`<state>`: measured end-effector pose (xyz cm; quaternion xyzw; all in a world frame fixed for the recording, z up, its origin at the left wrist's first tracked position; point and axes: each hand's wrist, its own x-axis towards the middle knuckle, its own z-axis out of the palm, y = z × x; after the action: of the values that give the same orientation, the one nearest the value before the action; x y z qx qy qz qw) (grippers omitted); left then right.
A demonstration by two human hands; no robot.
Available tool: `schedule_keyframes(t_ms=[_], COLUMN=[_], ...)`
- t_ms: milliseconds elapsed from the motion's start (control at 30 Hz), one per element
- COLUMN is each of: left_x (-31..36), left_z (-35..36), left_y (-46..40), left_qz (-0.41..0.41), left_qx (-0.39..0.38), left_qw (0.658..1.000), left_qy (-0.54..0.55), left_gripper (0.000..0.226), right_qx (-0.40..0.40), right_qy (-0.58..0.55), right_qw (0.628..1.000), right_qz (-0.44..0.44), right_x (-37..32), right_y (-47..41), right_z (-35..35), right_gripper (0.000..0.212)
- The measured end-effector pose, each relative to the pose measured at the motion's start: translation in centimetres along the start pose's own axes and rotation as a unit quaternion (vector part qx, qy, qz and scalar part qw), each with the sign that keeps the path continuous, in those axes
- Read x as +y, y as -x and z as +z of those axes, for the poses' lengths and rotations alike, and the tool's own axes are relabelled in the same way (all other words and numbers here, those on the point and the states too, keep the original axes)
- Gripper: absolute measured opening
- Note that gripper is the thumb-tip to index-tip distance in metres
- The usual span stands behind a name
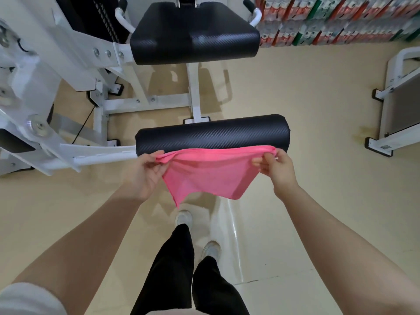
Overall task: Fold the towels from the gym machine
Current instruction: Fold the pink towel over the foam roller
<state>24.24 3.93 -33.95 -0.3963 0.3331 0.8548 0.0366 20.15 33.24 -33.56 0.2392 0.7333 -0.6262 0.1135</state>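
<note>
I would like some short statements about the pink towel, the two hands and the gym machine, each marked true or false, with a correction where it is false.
1. Both hands hold the pink towel. True: the left hand and the right hand each pinch an upper corner.
2. The towel lies flat on the floor. False: it hangs in the air from the hands.
3. The towel is held just in front of the black roller pad. True.
4. A second towel lies on the black seat. False: the seat carries nothing.
5. The towel is blue. False: it is pink.
</note>
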Motion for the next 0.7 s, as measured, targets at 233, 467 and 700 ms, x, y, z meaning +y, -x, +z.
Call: schedule_keyframes(t_ms=[233,467,700], left_x=[6.9,13.2,12.2], left_z=[7.6,12.7,10.6], left_y=[0.0,0.0,-0.8], left_qz=[0.122,0.187,0.135], left_qx=[-0.043,-0.114,-0.05], left_qw=[0.989,0.975,0.979], left_qy=[-0.065,-0.036,-0.146], left_gripper=[0.014,0.01,0.014], right_qx=[-0.04,-0.064,-0.032], right_qy=[-0.179,-0.262,-0.125], right_qw=[0.982,0.956,0.988], right_qz=[-0.052,-0.119,-0.088], right_x=[-10.9,-18.4,-15.3], right_y=[-1.7,-3.2,-3.6], right_z=[1.6,2.8,2.2], right_gripper=[0.007,0.014,0.018])
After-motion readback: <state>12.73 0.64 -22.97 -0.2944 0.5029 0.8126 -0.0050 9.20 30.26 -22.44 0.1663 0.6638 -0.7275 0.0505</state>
